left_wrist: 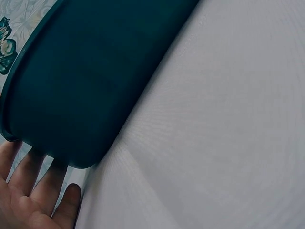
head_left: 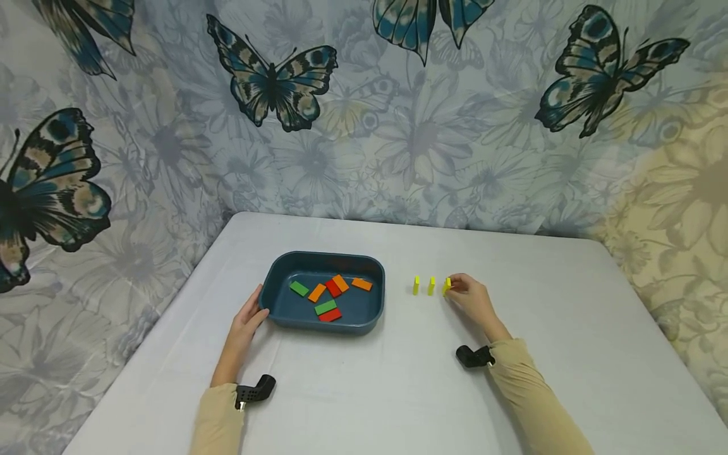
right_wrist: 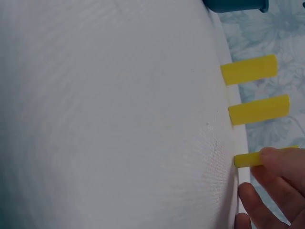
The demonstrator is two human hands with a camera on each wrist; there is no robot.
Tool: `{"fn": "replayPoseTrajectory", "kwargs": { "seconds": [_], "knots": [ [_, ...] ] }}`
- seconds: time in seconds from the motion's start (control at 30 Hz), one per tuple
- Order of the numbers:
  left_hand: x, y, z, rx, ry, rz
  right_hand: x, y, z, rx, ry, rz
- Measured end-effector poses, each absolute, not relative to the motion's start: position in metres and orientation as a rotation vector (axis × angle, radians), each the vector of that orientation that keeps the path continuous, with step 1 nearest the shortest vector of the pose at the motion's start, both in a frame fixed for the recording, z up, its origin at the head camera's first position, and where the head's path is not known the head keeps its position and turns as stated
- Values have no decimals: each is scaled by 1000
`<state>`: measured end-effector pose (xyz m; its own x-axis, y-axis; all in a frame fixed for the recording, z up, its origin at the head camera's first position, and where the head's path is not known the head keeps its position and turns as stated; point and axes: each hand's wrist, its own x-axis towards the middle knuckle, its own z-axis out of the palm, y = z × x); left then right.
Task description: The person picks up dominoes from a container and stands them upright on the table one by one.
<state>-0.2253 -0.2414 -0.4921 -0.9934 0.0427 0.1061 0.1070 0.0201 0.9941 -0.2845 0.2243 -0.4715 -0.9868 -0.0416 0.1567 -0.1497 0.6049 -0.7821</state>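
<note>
My right hand [head_left: 471, 300] pinches a yellow block [right_wrist: 248, 160] between thumb and fingers, standing it on end on the table. To its left two more thin yellow blocks stand upright in a row, a middle block [head_left: 431, 286] and a left block [head_left: 416, 285], with small gaps between them. At the left end of a dark teal tray [head_left: 318, 326], my left hand [head_left: 248, 316] touches the outer wall with its fingers extended. In the left wrist view the fingers [left_wrist: 49, 186] lie against the tray's end.
Inside the tray lie several flat blocks: a green block [head_left: 299, 289], an orange block [head_left: 361, 284], a red block [head_left: 330, 315] and others. A white cloth covers the table [head_left: 364, 392]. A butterfly-patterned curtain [head_left: 421, 151] hangs behind the table.
</note>
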Motion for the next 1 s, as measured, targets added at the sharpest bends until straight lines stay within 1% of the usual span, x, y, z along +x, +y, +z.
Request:
{"fn": "replayPoseTrajectory", "kwargs": {
  "seconds": [0.3,0.47,0.6,0.8,1.0],
  "knots": [
    [-224,-243,-491,-155,-2207,-2162,-290,224,-473,184,-2725,1365],
    [-223,-242,-490,-161,-2221,-2151,-288,225,-471,125,-2764,1412],
    [-223,-241,-490,-161,-2222,-2141,-285,226,-466,128,-2758,1433],
    [-224,-242,-491,-156,-2221,-2142,-283,212,-449,259,-2562,1364],
    [-223,-241,-490,-178,-2223,-2150,-284,178,-424,478,-2402,1331]
  ]
}}
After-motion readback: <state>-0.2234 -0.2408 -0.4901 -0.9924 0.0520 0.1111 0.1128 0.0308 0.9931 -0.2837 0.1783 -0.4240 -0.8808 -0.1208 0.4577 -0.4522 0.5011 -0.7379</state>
